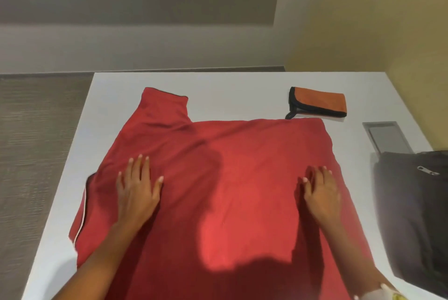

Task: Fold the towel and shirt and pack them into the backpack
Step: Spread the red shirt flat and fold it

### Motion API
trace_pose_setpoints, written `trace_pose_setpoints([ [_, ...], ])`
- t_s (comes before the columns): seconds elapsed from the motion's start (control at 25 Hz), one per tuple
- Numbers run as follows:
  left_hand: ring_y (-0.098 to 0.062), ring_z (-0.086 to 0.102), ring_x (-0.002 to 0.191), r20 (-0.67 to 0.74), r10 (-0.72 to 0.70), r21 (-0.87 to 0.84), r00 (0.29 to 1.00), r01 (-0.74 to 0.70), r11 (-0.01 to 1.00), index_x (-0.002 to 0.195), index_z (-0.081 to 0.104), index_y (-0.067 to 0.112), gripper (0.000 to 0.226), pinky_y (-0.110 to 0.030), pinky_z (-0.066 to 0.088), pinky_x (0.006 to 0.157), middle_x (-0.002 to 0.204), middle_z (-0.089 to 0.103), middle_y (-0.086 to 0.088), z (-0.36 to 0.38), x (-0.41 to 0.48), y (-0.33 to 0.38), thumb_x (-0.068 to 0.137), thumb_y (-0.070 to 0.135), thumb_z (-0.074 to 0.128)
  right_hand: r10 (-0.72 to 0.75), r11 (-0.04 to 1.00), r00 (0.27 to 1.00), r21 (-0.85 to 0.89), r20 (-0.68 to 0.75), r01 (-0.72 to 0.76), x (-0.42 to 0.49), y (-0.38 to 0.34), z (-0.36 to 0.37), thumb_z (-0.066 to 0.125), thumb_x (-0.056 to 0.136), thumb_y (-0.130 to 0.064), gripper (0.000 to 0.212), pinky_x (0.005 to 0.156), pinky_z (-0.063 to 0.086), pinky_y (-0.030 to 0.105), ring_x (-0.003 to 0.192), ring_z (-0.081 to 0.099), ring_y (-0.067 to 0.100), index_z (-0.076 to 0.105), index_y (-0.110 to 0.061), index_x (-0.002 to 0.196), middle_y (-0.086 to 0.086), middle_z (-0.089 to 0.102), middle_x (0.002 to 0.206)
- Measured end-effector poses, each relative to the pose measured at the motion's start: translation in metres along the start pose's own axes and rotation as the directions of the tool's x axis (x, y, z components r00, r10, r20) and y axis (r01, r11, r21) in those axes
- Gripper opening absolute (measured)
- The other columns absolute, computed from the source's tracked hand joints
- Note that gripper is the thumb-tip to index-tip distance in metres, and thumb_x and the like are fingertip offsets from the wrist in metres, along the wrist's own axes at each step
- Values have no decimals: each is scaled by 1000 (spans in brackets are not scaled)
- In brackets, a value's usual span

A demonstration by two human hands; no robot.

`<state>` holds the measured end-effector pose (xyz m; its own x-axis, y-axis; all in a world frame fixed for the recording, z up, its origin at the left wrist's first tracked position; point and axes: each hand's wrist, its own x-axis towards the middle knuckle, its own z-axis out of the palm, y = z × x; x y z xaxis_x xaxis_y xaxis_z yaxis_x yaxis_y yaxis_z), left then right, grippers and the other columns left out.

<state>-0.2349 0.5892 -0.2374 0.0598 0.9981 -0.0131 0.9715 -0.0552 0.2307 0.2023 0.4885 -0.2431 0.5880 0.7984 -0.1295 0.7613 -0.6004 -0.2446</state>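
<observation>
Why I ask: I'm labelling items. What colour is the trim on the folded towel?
Black, edging the orange towel; the head view shows it.

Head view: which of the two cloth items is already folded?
The orange towel with black edging, a folded bundle on the far right; the red shirt lies spread out under the left hand and right hand.

L hand (137,194), R hand (322,194): bare; forearms bare.

We find no word, number or brand that we can read. The red shirt (230,178), the folded orange towel (320,101), the dark backpack (409,215) and the white table (230,81) show us plain surfaces.
</observation>
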Motion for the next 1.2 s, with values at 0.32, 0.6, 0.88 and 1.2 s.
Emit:
trace_pose_setpoints([
  [0.32, -16, -2, 150, 209, 39, 111, 977, -64, 992, 155, 12, 26, 88, -53, 6, 117, 163, 6, 3, 30, -34, -35, 82, 73, 11, 113, 984, 971, -158, 210, -80, -34, 65, 18, 17, 95, -65, 66, 118, -3, 53, 149, -14, 17, -8, -41, 152, -2, -15, 162],
  [0.6, -22, 13, 149, 90, 14, 85, 996, -22, 996, 153, 25, 13, 73, -53, 19, 117, 161, 19, -5, -4, -92, -40, 94, 56, 17, 5, 994, 995, -112, 101, 7, -70, 28, 9, 22, 99, -55, 65, 120, 0, 52, 150, -8, 21, 12, -25, 156, 7, -1, 164],
  [0.88, -31, 26, 145, 140, -37, 121, 989, 20, 992, 147, 38, 6, 77, -57, 29, 110, 156, 30, -15, -4, -158, -50, 98, 54, 3, -254, 955, 949, -108, 187, 277, -142, -67, 38, 29, 100, -53, 64, 119, 3, 51, 150, -7, 22, 16, -26, 156, 6, 1, 164],
  [1.2, -36, 23, 146, 189, 56, 58, 980, -68, 996, 153, 25, 14, 78, -51, 20, 115, 159, 20, -17, 21, -206, -85, 94, 64, 12, -347, 915, 910, -133, 226, 382, -236, -120, 93, 4, 88, -66, 75, 115, 4, 62, 150, -7, 27, 10, -33, 155, 4, -2, 163],
])
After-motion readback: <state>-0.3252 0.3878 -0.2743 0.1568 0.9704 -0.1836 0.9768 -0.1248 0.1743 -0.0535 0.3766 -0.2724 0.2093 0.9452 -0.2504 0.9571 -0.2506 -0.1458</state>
